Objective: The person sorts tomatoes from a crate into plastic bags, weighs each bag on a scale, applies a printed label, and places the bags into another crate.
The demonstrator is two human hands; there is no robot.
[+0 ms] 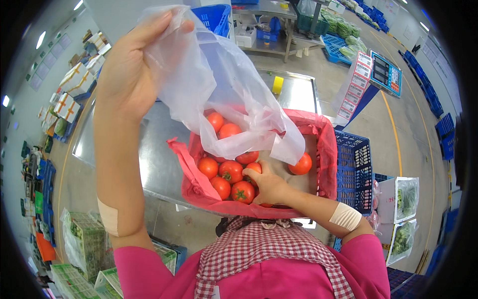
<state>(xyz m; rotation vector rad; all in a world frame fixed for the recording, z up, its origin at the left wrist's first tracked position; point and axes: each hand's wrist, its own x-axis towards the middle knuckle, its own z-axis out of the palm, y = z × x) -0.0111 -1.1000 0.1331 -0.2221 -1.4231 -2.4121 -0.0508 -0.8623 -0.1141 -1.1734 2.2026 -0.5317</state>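
My left hand (138, 71) is raised at the upper left, gripping the top of a translucent plastic bag (231, 78). The bag drapes down over a crate lined with red netting (326, 160). Several red tomatoes (230, 171) are gathered on the crate's left side, two of them partly behind the bag. A single tomato (300, 163) sits apart at the right, just under the bag's lower edge. Down in the crate, my right hand (270, 185) has its fingers around a tomato (254, 170) at the edge of the cluster. Part of that hand's grip is hidden.
The crate rests on a stainless steel table (160, 149). A yellow tape roll (277, 85) lies behind it. To the right are a blue plastic crate (353, 168), a scale display (386, 74) and a hanging strip of labels (353, 89). Green crates (87, 239) stand at lower left.
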